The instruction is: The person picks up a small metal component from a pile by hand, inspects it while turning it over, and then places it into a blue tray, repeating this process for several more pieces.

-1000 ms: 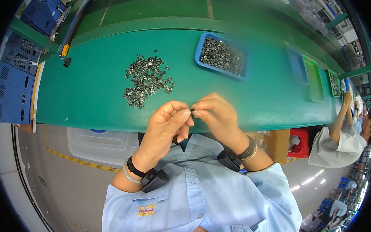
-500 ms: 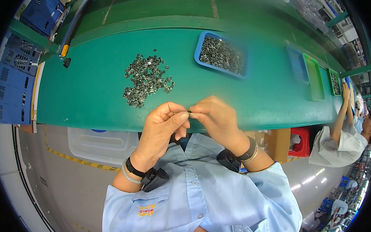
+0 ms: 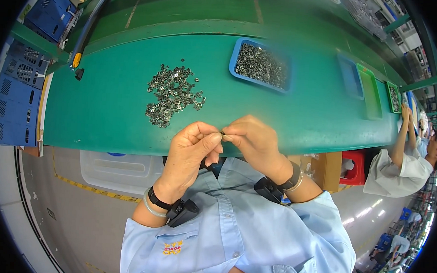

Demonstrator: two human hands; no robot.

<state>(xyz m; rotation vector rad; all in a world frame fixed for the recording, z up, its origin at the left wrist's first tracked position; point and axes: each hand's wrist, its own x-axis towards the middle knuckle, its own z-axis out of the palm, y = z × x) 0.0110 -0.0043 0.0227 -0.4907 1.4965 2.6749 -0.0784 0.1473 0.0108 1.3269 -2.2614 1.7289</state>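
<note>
My left hand (image 3: 196, 143) and my right hand (image 3: 253, 141) meet fingertip to fingertip above the near edge of the green tabletop (image 3: 101, 110). Both are closed in a pinch on one small dark part (image 3: 222, 133), mostly covered by the fingers; its exact kind is too small to make out. Beyond my left hand lies a loose pile of small black and silvery metal parts (image 3: 171, 94). Farther off, past my right hand, a blue tray (image 3: 234, 74) holds many similar small parts. A smear blurs the tray's right side.
Farther right are another blue tray (image 3: 350, 76), a green tray (image 3: 370, 92) and a small green tray of parts (image 3: 394, 99). A co-worker (image 3: 395, 165) is at the right end. Blue crates (image 3: 17, 106) stand at left; a cardboard box (image 3: 327, 172) and red stool (image 3: 354, 166) sit below the edge.
My hands keep the same pinch, with only a slight shift of the fingers. The pile and the trays look the same. The co-worker's hand at the right has moved slightly.
</note>
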